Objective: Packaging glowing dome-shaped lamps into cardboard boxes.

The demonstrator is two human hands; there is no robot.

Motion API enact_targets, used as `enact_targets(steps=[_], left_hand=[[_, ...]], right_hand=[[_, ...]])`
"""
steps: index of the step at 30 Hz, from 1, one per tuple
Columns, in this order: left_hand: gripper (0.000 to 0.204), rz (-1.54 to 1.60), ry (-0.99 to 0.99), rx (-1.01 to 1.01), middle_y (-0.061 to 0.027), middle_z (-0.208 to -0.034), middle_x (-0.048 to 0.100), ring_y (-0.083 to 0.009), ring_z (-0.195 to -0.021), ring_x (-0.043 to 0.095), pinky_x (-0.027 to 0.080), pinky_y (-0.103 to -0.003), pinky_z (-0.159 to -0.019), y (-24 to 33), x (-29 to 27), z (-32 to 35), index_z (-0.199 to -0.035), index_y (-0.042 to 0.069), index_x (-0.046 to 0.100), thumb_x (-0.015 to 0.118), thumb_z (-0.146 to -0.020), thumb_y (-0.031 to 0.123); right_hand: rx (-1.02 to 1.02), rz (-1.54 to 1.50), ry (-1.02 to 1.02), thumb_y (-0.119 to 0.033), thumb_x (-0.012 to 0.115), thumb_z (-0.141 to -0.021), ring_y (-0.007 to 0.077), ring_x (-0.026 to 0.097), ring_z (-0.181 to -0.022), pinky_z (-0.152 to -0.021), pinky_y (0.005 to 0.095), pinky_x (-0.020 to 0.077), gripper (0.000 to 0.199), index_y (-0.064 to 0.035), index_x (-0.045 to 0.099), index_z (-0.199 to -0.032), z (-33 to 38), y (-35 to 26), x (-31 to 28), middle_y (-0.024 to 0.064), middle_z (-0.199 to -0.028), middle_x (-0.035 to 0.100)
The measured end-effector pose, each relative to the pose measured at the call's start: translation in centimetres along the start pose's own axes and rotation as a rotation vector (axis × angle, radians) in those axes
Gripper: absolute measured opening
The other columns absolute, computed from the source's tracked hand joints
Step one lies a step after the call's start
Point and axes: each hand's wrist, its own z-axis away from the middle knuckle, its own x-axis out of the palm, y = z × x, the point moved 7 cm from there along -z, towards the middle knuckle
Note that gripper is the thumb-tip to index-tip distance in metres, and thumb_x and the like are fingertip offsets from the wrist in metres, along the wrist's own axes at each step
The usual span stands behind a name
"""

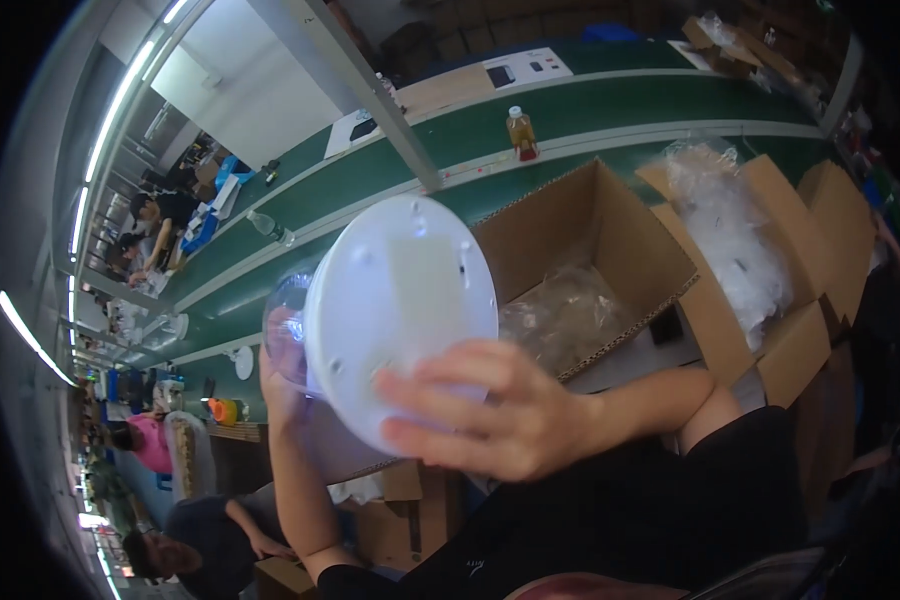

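I hold a round white disc-shaped object (400,300) close to the camera, its flat underside facing me, with a pale rectangular patch in the middle. A clear plastic dome (285,330) sticks out on its far left side. My right hand (490,415) grips the disc's lower edge, fingers spread over the white face. My left hand (275,385) holds the object from behind, by the clear dome, and is mostly hidden by it.
Behind the disc is an open cardboard box (590,215) with clear plastic inside. A second box (800,340) holds clear plastic bags (725,225). A green conveyor belt (610,105) carries a bottle of amber liquid (521,133). Other people (150,445) work at the left.
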Motion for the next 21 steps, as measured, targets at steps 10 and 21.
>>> enact_targets(steps=[10, 21], left_hand=[[0.040, -0.100, -0.173, -0.011, -0.0091, -0.119, 0.060, -0.0173, -0.105, 0.060, 0.049, -0.029, -0.087, 1.0, -0.1, 0.3, -0.136, 0.002, 0.045, 0.053, -0.099, 0.013], [0.018, -0.591, -0.403, 0.148, -0.0037, -0.093, 0.059, -0.0079, -0.073, 0.057, 0.045, -0.022, -0.063, 7.3, 10.5, 1.6, -0.110, -0.001, 0.055, 0.058, -0.098, 0.013]], right_hand=[[0.022, -0.021, -0.005, -0.015, 0.065, -0.088, 0.0261, 0.055, -0.116, -0.091, 0.0337, 0.0491, 0.031, -0.0030, 0.063, -0.117, -0.2, -0.2, 0.4, 0.0127, -0.129, 0.064], [0.972, -0.712, -0.166, 0.004, 0.076, -0.078, 0.0258, 0.043, -0.133, -0.107, 0.0429, 0.0420, 0.098, -0.0080, 0.014, -0.153, 8.1, 12.7, -2.4, 0.0160, -0.144, 0.036]])
